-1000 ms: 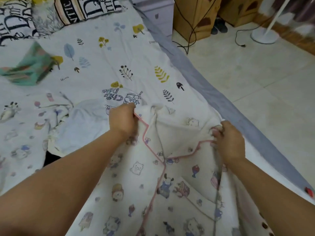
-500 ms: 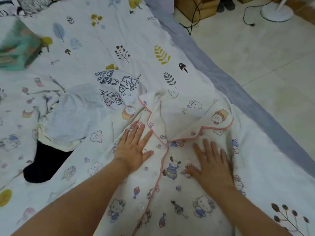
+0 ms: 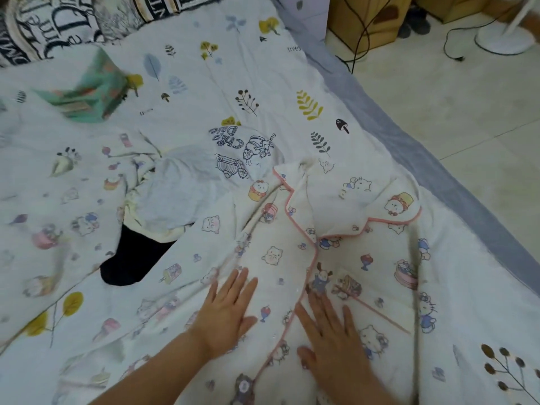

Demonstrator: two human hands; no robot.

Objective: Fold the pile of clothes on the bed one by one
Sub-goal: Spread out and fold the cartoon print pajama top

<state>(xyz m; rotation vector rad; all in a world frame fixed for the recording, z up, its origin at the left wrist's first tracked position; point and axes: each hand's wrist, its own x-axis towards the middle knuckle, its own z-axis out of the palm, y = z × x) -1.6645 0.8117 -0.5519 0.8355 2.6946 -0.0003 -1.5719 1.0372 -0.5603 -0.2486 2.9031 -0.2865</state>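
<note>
A white cartoon-print pyjama shirt (image 3: 365, 258) with pink piping lies spread on the bed, collar pointing away from me. My left hand (image 3: 228, 314) presses flat on its left front panel, fingers straight. My right hand (image 3: 330, 343) lies flat on the right panel just beside the pink button edge. More clothes lie to the left: a white printed tee (image 3: 187, 188), a black garment (image 3: 134, 258) partly under it, and another cartoon-print piece (image 3: 58, 223).
A folded green patterned garment (image 3: 87, 95) sits far left near the lettered pillows (image 3: 58, 21). The bed's grey edge (image 3: 409, 147) runs diagonally on the right, with tiled floor, cardboard boxes (image 3: 359, 19), cables and a white fan base (image 3: 502, 39) beyond.
Both hands let go of the shirt's collar, laid it down, and slid flat down the front toward me, smoothing the fabric.
</note>
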